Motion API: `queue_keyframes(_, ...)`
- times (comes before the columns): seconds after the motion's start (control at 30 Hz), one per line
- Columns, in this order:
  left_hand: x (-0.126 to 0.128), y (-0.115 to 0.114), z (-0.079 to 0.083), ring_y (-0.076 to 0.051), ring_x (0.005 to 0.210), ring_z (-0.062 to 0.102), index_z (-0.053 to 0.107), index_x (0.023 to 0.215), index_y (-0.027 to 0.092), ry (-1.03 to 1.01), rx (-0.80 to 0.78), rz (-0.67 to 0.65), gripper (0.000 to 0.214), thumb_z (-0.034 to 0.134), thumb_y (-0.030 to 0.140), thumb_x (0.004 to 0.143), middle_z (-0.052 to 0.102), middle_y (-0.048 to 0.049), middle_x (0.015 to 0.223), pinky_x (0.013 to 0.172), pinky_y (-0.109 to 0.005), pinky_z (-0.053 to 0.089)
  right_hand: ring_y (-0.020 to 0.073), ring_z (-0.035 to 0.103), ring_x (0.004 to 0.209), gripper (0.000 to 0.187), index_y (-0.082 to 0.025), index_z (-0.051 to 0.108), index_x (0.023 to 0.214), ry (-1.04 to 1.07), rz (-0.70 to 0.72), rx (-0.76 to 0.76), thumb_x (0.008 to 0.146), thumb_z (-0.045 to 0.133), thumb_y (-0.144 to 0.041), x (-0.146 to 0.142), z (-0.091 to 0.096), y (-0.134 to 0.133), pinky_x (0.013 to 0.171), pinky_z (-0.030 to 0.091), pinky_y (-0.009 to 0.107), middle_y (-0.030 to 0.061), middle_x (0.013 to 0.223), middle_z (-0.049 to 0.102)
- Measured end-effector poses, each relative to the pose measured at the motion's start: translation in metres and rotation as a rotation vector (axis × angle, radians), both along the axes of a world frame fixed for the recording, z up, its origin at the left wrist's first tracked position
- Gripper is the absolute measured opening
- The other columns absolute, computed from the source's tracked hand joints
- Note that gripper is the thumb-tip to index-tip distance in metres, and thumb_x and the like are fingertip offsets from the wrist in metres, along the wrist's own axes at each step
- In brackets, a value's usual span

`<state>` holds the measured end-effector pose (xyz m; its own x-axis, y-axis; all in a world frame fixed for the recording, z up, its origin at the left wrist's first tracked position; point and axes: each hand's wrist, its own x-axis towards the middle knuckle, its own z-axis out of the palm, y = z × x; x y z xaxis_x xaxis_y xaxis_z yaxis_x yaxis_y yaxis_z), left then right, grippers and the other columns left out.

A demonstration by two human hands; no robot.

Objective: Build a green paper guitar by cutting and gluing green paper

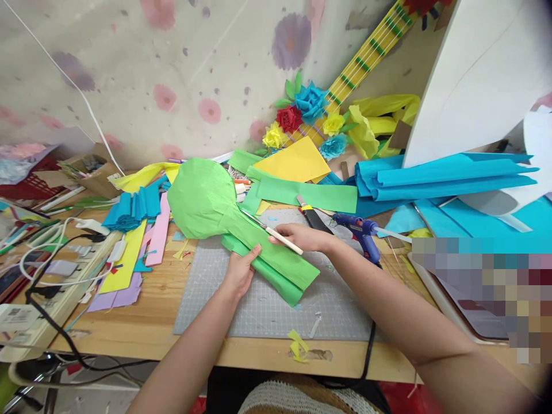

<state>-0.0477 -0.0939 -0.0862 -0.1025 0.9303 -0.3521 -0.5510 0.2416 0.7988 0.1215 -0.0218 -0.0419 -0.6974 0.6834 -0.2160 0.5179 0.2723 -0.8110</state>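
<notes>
A large piece of green crepe paper [202, 198], with a broad rounded end and a long folded tail, is held above the grey cutting mat [202, 287]. My left hand [241, 273] grips the tail from below, its thumb on top and its other fingers hidden underneath. In my right hand [302, 237] is a pair of white-handled scissors [284, 240], seen nearly edge-on. Their slim metal blades lie along the upper edge of the tail, close to the rounded part. Whether the blades are cutting into the paper I cannot tell.
A blue glue gun [360, 233] and a black utility knife [313, 215] lie right of my hands. Blue crepe paper rolls [444, 175] are behind. A flower-covered paper guitar [366, 60] leans at the back. Cables and a power strip [56, 299] crowd the left.
</notes>
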Motion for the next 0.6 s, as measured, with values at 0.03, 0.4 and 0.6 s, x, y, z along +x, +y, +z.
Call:
queue_keyframes(0.03, 0.0001, 0.0, -0.0001, -0.025, 0.104, 0.063, 0.067, 0.101, 0.017, 0.0, -0.001, 0.0, 0.049, 0.083, 0.021, 0.056, 0.069, -0.007, 0.109, 0.1, -0.043, 0.044, 0.0119, 0.038, 0.062, 0.053, -0.018, 0.045, 0.072, 0.003, 0.0, 0.002, 0.077, 0.043, -0.071, -0.0001, -0.0003, 0.0005, 0.054, 0.031, 0.025, -0.0013, 0.069, 0.045)
queue_keyframes(0.4, 0.0041, 0.0026, -0.0013, -0.025, 0.108, 0.061, 0.066, 0.103, 0.018, -0.014, -0.006, 0.044, 0.052, 0.084, 0.02, 0.054, 0.068, -0.0074, 0.112, 0.101, -0.043, 0.044, 0.0133, 0.042, 0.065, 0.05, -0.016, 0.053, 0.077, -0.019, -0.03, -0.009, 0.077, 0.049, -0.066, -0.003, 0.0019, 0.0044, 0.057, 0.033, 0.026, 0.0004, 0.071, 0.05)
queue_keyframes(0.6, 0.0038, 0.0028, -0.0016, -0.025, 0.109, 0.061, 0.066, 0.103, 0.017, -0.016, -0.001, 0.031, 0.052, 0.084, 0.02, 0.054, 0.068, -0.0079, 0.113, 0.1, -0.042, 0.045, 0.0128, 0.041, 0.064, 0.05, -0.017, 0.052, 0.078, -0.002, -0.051, -0.003, 0.076, 0.049, -0.067, -0.0039, -0.0024, 0.0051, 0.056, 0.032, 0.025, -0.0008, 0.069, 0.048)
